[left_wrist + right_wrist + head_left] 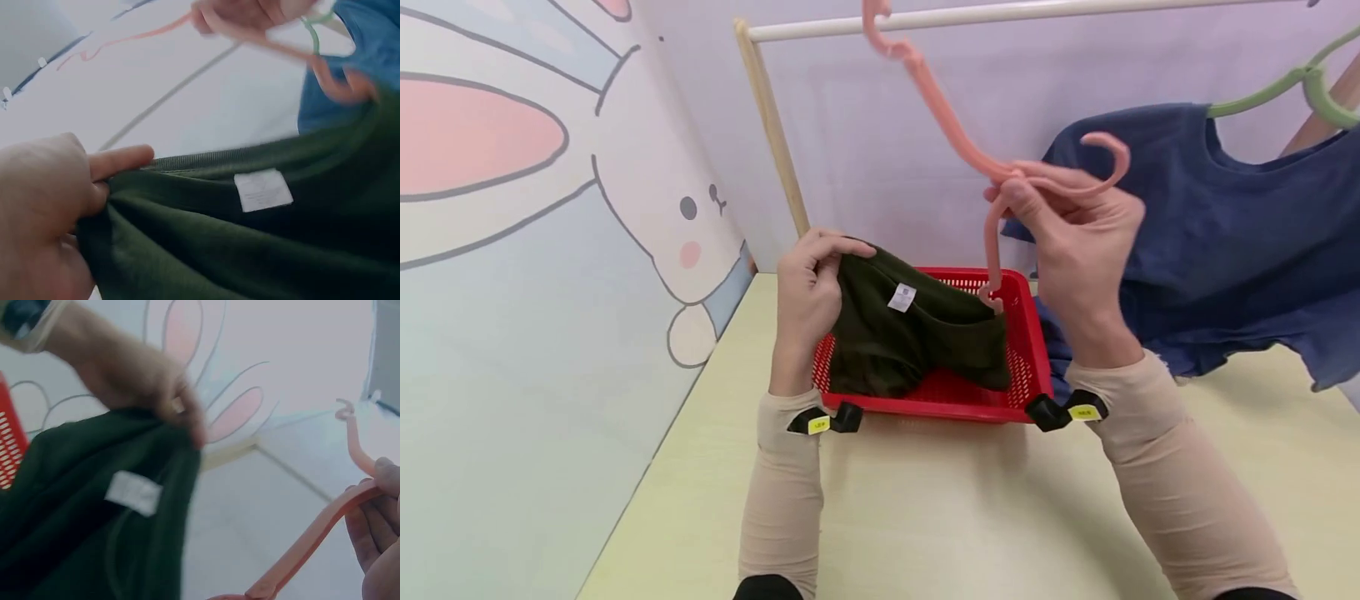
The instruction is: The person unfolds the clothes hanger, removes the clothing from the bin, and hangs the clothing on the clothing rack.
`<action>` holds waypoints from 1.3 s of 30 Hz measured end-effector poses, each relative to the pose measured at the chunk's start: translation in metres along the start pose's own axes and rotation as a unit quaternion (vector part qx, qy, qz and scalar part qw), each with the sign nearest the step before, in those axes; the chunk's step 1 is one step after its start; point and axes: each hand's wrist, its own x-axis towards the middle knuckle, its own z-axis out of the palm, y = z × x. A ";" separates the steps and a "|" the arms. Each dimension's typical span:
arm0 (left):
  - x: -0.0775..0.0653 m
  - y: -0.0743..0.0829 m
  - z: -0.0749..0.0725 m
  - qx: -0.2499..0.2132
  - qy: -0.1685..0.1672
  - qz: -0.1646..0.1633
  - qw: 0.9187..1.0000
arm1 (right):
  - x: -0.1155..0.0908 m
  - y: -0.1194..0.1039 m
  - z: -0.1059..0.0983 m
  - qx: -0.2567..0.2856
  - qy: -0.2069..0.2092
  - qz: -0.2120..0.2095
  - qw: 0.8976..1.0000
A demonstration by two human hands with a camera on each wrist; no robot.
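My left hand (808, 292) pinches the neck edge of a dark green shirt (880, 350) and holds it up over a red basket. Inside the collar, a white label (264, 190) shows in the left wrist view. My right hand (1075, 237) grips a pink hanger (951, 125) at its middle, just below the hook. One hanger arm points up and left; the other points down, its end at the shirt's neck opening on the right. In the right wrist view, the shirt hangs from the left hand, beside the hanger.
The perforated red basket (1033, 342) stands on the pale table (917, 508) under the shirt. A white rail (820, 31) on wooden legs crosses the back. At the right, a blue shirt (1210, 250) hangs on a green hanger (1262, 98). A wall (497, 400) with painted rabbits borders the left.
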 end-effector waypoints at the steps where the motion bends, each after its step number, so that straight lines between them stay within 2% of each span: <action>1: 0.000 0.002 0.000 -0.025 0.003 0.001 1.000 | -0.004 0.006 -0.001 -0.004 -0.008 0.004 1.000; 5: -0.002 0.008 0.001 -0.098 0.017 -0.002 0.995 | -0.023 0.025 -0.003 -0.014 -0.029 0.035 0.999; 9: -0.002 0.013 0.006 -0.167 0.032 -0.029 0.985 | -0.035 0.033 -0.002 -0.013 -0.026 0.041 0.999; 15: -0.001 0.021 0.013 -0.282 0.066 -0.079 0.954 | -0.041 0.037 0.001 0.003 -0.029 0.035 0.999; 18: -0.001 0.022 0.012 -0.316 0.097 -0.098 0.939 | -0.047 0.039 -0.001 0.008 -0.046 0.054 0.997; 21: -0.001 0.019 0.009 -0.328 0.125 -0.107 0.930 | -0.054 0.041 -0.004 0.006 -0.058 0.077 0.995; 26: 0.001 0.013 0.004 -0.328 0.140 -0.113 0.927 | -0.058 0.044 -0.009 -0.023 -0.077 0.100 0.992; 31: 0.000 0.011 0.005 -0.331 0.126 -0.120 0.927 | -0.058 0.043 -0.009 -0.059 -0.097 0.122 0.986; 36: 0.000 0.010 0.007 -0.363 0.082 -0.130 0.919 | -0.055 0.040 -0.004 -0.016 -0.064 0.121 0.990; 39: -0.001 0.011 0.007 -0.385 0.071 -0.121 0.912 | -0.057 0.042 -0.002 -0.006 -0.065 0.127 0.990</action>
